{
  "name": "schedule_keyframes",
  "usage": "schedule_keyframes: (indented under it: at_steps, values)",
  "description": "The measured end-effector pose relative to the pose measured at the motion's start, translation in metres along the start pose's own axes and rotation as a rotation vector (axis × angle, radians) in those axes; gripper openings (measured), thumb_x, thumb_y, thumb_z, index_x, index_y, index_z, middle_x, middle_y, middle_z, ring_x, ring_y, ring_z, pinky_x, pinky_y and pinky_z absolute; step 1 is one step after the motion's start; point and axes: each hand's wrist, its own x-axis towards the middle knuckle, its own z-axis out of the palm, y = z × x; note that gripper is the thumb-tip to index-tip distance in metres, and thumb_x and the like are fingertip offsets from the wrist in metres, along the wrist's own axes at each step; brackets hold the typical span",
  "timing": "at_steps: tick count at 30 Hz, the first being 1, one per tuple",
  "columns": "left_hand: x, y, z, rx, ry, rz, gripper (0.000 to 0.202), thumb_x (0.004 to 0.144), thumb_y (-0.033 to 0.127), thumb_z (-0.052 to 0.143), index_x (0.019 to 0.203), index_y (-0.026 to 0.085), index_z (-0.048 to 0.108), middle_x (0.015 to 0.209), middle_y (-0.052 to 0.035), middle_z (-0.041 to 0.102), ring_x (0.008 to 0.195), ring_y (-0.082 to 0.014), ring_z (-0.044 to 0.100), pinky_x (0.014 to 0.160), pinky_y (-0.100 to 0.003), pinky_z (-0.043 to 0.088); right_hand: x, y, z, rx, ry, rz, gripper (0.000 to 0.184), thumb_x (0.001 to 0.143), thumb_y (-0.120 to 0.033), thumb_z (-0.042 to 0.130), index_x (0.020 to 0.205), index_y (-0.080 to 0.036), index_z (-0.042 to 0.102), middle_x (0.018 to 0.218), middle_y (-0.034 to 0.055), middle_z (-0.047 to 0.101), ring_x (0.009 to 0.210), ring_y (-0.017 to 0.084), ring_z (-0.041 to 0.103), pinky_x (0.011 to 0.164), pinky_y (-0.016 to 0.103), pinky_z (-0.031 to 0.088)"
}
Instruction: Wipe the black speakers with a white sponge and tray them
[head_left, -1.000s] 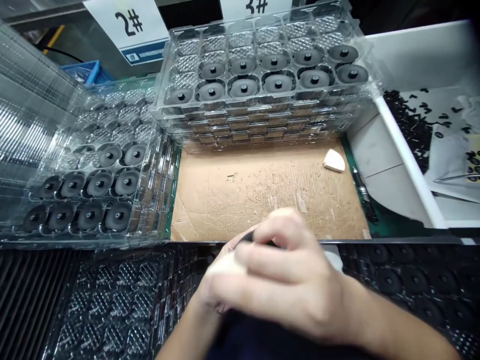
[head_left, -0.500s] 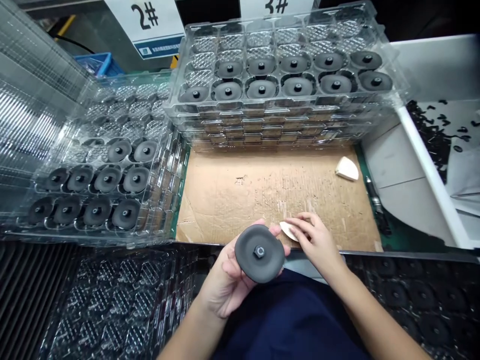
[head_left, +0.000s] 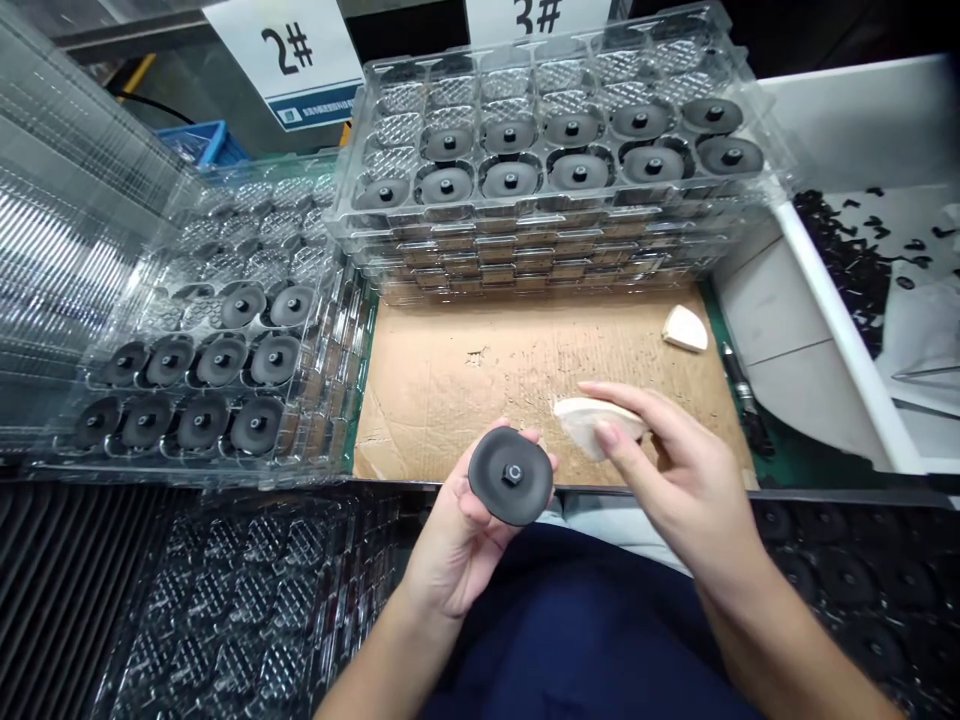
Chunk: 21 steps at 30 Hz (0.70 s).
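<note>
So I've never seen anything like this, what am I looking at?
There's no machine: these are a person's bare hands, seen from a camera worn on that person's head, looking forward and down. The left hand has a dark disc with a small stub at its centre in its grip. The right hand holds a pale wedge, apart from the disc. Beyond them lies a cardboard sheet, with another pale wedge near its right edge. Clear plastic trays behind and to the left hold similar discs. To the right are a pen-like tool and a white bin with small black pieces.
</note>
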Motion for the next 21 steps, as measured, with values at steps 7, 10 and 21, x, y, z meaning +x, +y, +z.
schedule_keyframes:
  at_steps: [7,10,21]
  values:
    - [0.000,-0.003,0.001,0.105,0.078,0.082,0.063,0.054,0.035,0.084,0.113,0.028,0.062,0.107,-0.0004,0.068,0.097,-0.0181,0.065,0.087,-0.026,0.052,-0.007,-0.057,0.005,0.140,-0.286,-0.308,0.021,0.090,-0.009,0.046,0.104,-0.012,0.061,0.087,0.0033,0.066,0.077,0.013,0.057,0.071,0.026,0.043]
    - [0.001,-0.006,0.005,0.160,0.058,0.036,0.064,0.052,0.040,0.084,0.111,0.024,0.064,0.098,-0.0021,0.070,0.096,-0.0195,0.065,0.085,-0.025,0.052,0.000,-0.055,0.004,0.038,-0.150,-0.354,0.021,0.091,-0.011,0.044,0.104,-0.009,0.061,0.085,0.0050,0.065,0.073,0.015,0.055,0.068,0.030,0.040]
    - [-0.001,-0.004,0.012,0.091,-0.029,-0.037,0.056,0.050,0.036,0.086,0.102,0.031,0.068,0.104,0.0045,0.071,0.100,-0.0135,0.064,0.092,-0.020,0.046,-0.013,-0.047,-0.032,-0.170,-0.113,-0.316,0.020,0.092,-0.011,0.044,0.103,-0.013,0.062,0.078,0.0030,0.062,0.068,0.013,0.049,0.066,0.029,0.037]
